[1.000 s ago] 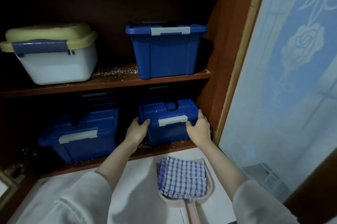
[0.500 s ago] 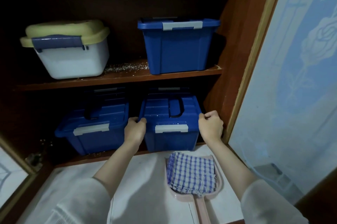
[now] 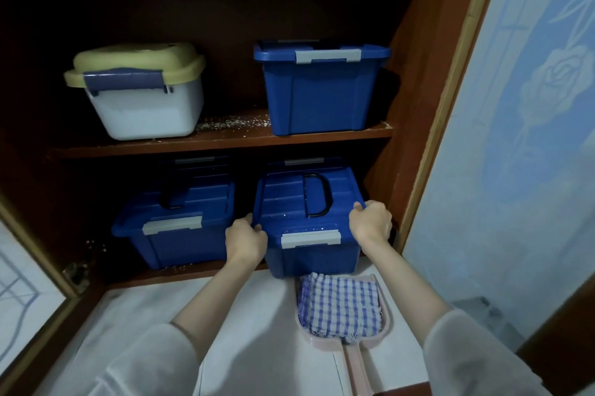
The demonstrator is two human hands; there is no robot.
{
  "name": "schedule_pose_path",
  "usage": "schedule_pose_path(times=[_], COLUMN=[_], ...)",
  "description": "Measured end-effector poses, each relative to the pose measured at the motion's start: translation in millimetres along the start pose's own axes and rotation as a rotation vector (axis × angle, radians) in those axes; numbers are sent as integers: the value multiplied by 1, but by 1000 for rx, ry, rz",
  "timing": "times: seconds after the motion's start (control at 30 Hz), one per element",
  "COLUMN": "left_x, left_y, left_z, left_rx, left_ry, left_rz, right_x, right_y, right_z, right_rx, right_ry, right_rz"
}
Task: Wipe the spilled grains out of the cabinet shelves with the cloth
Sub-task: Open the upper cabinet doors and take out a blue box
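I faced a dark brown wooden cabinet [image 3: 418, 73], its inside dim toward the back. On my right stood a wood-framed panel [image 3: 515, 186] of pale blue frosted glass with a rose pattern; white floor tiles [image 3: 257, 337] lay below.

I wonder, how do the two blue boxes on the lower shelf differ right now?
The right box is held at its lid edges by the left hand and right hand; the left box is untouched. The right box juts past the shelf's front edge; the left box sits within it. Both are blue with a grey latch and a black lid handle.
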State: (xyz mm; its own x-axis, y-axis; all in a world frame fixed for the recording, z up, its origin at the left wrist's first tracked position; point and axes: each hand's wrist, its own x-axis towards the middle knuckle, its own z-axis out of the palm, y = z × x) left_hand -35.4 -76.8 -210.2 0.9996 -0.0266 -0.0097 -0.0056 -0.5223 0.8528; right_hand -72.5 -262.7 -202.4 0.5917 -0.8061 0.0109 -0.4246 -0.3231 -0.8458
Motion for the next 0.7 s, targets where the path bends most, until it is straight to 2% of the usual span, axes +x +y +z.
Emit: schedule_pose_path(times=[0.2, 0.33, 0.7], left_x=[-21, -36, -112], left_y=[-1, -1, -34], left_z=[-20, -44, -126], left_rx=[-103, -184, -81], left_ry=[29, -14, -105], left_rz=[21, -3, 99], right_x=[-33, -70, -220], right_y=[-4, -4, -1], right_z=[-22, -36, -56], right_rx=[43, 56, 64], right_ry=[66, 109, 223], right_rz=[-53, -79, 11])
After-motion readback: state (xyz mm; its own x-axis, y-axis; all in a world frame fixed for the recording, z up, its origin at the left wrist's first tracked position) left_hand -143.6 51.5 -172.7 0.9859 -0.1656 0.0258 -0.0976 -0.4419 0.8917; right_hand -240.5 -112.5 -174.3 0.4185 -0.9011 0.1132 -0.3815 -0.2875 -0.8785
